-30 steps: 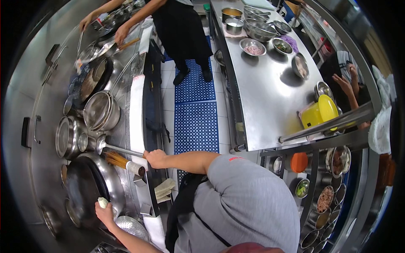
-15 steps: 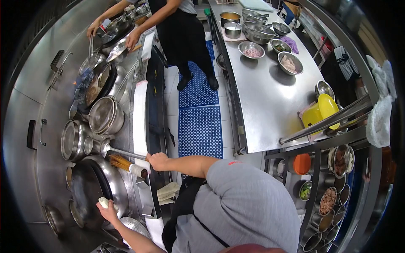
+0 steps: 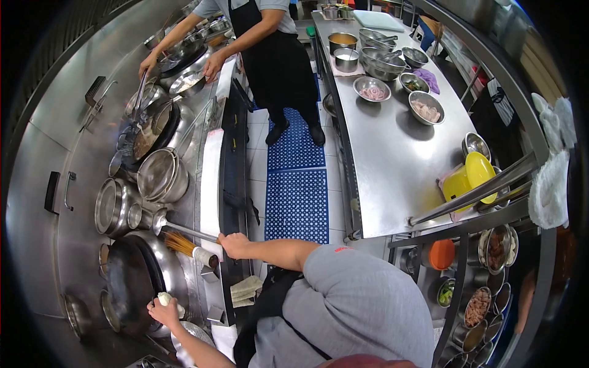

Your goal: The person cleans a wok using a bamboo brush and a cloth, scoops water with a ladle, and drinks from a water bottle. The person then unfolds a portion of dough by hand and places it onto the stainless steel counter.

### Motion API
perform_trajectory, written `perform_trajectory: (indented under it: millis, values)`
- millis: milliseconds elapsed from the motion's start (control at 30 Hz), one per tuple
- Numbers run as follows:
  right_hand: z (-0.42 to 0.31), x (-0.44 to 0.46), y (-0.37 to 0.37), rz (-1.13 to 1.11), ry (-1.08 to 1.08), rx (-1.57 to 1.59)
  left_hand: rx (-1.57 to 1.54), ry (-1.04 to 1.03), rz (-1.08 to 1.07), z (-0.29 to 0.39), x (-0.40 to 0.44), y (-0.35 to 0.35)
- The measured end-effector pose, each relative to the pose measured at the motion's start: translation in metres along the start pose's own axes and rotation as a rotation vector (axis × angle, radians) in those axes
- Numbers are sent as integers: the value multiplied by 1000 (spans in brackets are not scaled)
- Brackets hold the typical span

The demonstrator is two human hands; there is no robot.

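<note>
Your right hand (image 3: 234, 245) is wrapped around the far end of a long-handled wok ladle (image 3: 191, 231), its metal bowl pointing away from you across the range, near the steel pots. Gripping that end probably keeps your fingers clear of the heat and gives you reach.

Your left hand (image 3: 164, 314) grasps a bunched white cloth (image 3: 164, 299) at the near edge of the dark wok (image 3: 126, 282). The cloth likely shields your skin from hot metal; whether it also pinches the rim is hidden by your fingers. The wok sits in front of you on the range, between your two hands, and nothing can be made out inside its dark bowl.

Just beside the ladle's handle lies a bamboo brush (image 3: 182, 244), bristles toward the wok, its bound end toward you, so it seems kept within easy reach. Farther along, a mesh strainer (image 3: 158, 176) rests over a pot, presumably so that it can drain there. Near your left forearm is a perforated skimmer (image 3: 195, 334), partly covered by your arm. Folded cloths (image 3: 245, 290) hang at the range's front edge, close to your body and handy to grab.
</note>
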State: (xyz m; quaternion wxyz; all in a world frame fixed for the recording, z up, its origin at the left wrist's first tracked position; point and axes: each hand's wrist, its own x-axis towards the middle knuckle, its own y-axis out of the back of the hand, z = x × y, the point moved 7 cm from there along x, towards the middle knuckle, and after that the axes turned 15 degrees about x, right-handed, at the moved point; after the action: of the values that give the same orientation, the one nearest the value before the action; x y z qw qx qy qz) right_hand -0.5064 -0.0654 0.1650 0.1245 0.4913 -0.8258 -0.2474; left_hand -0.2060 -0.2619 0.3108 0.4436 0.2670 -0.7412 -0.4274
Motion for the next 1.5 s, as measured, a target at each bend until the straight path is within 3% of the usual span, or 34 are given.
perform_trajectory:
  millis: [300,600,833,1133,1200,1267,1333,1400,1500]
  values:
    - [0,-1,1,-4,-1,14,-190,51,36,-13,-1,-10]
    - [5,0,-7,4,24,-10,-301,288,11,-25,2,-3]
    - [-2,-37,1,166,-10,-30,-306,312,18,-30,7,-7]
    - [-5,-47,-11,186,-81,-137,-409,209,113,-37,3,-12]
    - [10,-41,-22,185,-93,-194,-559,164,95,-41,0,-24]
    - [11,-45,-22,148,-95,-239,-461,63,360,-50,-7,-49]
    - [6,-49,-19,101,-205,-245,-568,4,242,-37,-11,-14]
    - [11,-52,-21,113,-238,-276,-586,-55,327,-32,-15,-1]
    - [-2,-66,-14,175,-148,-248,-540,-14,267,-30,-17,11]
